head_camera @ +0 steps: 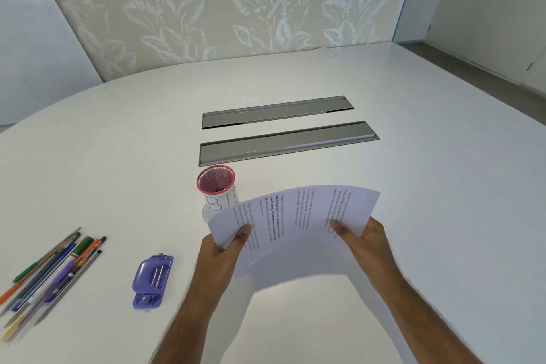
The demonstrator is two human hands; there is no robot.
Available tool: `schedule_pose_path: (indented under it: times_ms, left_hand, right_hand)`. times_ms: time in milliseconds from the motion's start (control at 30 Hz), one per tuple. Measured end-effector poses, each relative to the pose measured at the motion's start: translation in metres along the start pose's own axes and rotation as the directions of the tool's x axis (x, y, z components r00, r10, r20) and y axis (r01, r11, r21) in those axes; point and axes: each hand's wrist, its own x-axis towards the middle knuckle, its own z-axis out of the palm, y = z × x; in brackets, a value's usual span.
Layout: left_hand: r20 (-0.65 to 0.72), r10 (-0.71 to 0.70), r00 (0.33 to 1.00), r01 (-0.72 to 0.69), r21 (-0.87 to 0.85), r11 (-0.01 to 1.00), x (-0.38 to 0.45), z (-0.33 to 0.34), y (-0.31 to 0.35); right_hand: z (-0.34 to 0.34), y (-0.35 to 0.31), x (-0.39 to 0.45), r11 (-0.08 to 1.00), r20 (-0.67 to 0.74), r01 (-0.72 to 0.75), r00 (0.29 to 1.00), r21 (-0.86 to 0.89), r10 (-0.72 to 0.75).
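The sheaf of white printed paper (295, 216) was held up off the white bench (428, 216), just in front of the person and a little nearer than the red wire-mesh pen cup with a hand-lettered white paper band (217, 189). Each hand took one short end, which seemed meant to keep the loose sheets together and level. The middle bowed upward between the two grips, and the sheets looked slightly fanned at the left corner, so they were probably being squared up or readied for the purple plastic hole punch (152, 282) lying to the left on the bench.

The left hand (227, 248) pinched its end with the thumb on top and the other fingers curled beneath, clamped on the paper. The right hand (362, 235) did the same at the far end, its thumb pressed on the printed face and the remaining fingers hidden under the sheets. Neither hand touched anything else.

A loose heap of coloured pens and pencils (50, 272) lay at the far left, well apart from the paper. Two grey metal cable flaps (288, 142) sat flush in the bench beyond the cup.
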Motion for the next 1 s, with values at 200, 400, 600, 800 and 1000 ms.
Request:
schedule_pose_path:
  times_ms: [200,400,600,800,1000]
  left_hand:
    - [-0.037,-0.02,0.999,0.018,-0.04,0.999,0.002,-0.01,-0.003]
    - [-0.064,0.052,0.997,-0.061,-0.146,0.987,-0.004,-0.012,0.007]
    - [-0.06,0.063,0.996,-0.076,-0.243,0.967,-0.009,-0.012,0.014]
    - [-0.061,0.061,0.996,-0.075,-0.277,0.958,-0.011,-0.019,0.015]
    - [-0.03,0.023,0.999,-0.034,-0.436,0.899,-0.013,-0.023,0.008]
  right_hand:
    - [-0.007,-0.006,0.001,0.998,0.068,0.016,0.997,0.057,-0.02]
    - [-0.009,-0.014,0.0,0.987,0.083,0.026,0.996,0.162,-0.04]
    - [0.003,-0.017,0.001,0.886,0.09,-0.026,0.996,0.463,-0.018]
    - [0.01,-0.036,0.0,0.873,0.02,0.047,0.998,0.486,-0.065]
    - [0.034,-0.051,-0.008,0.778,0.113,-0.005,0.99,0.628,-0.085]
